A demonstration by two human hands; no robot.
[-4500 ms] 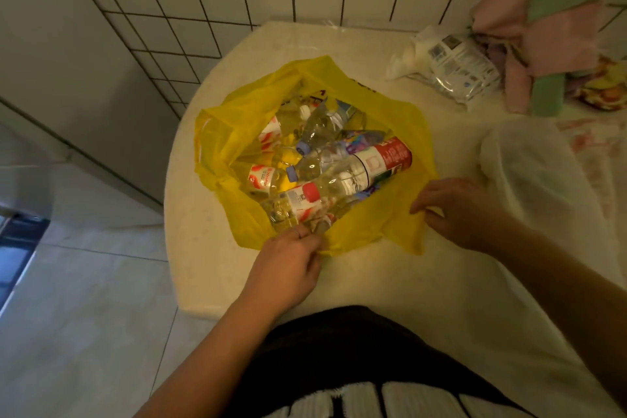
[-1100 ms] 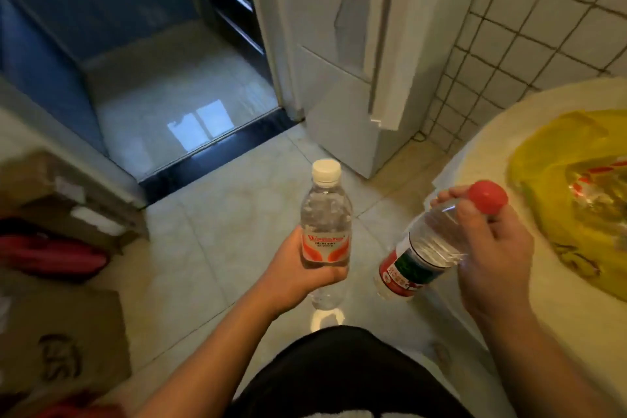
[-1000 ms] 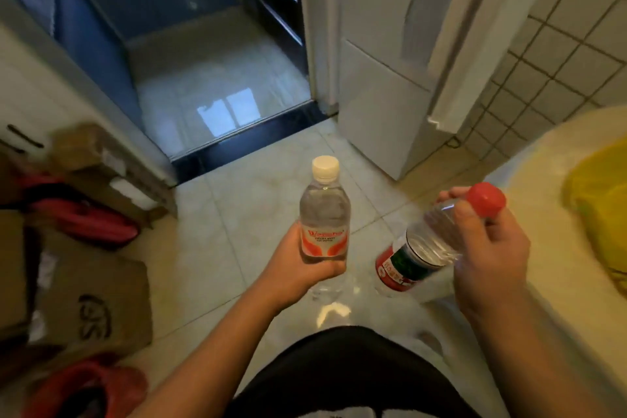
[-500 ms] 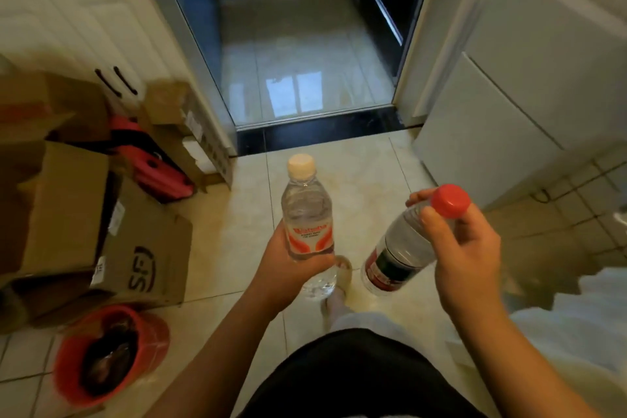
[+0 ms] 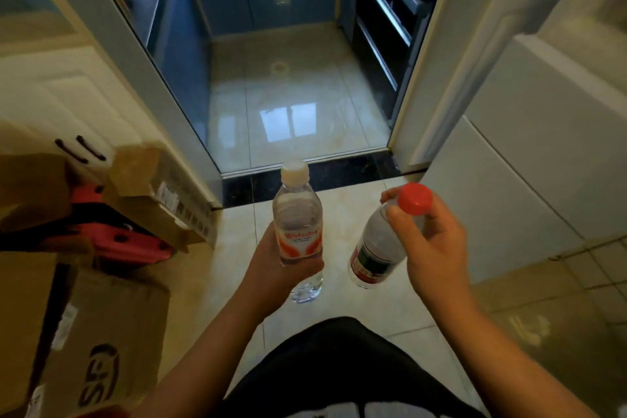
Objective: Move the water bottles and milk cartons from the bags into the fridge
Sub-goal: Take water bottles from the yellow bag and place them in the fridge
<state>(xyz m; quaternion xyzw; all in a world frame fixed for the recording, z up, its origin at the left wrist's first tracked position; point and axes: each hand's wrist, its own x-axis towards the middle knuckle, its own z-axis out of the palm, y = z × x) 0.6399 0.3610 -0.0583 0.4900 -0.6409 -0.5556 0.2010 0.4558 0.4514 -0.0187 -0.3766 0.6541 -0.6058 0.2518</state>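
- Two water bottles, the white-capped bottle [image 5: 298,227] and the red-capped bottle [image 5: 375,248], were held in the air above the tiled floor [image 5: 373,309], side by side and not touching.
- The white-capped bottle stood upright in the left hand [image 5: 266,270], whose fingers curled round its lower body at the orange-and-white label.
- The red-capped bottle hung tilted, base down and to the left, while the right hand [image 5: 437,248] gripped its upper part, thumb just under the cap.
- To the right, well apart from both bottles, stood the white fridge [image 5: 509,187].
- Ahead lay an open doorway [image 5: 295,105] with a dark threshold and a glossy floor beyond.
- On the left sat cardboard boxes [image 5: 101,332], with a red object [image 5: 112,241] among them.
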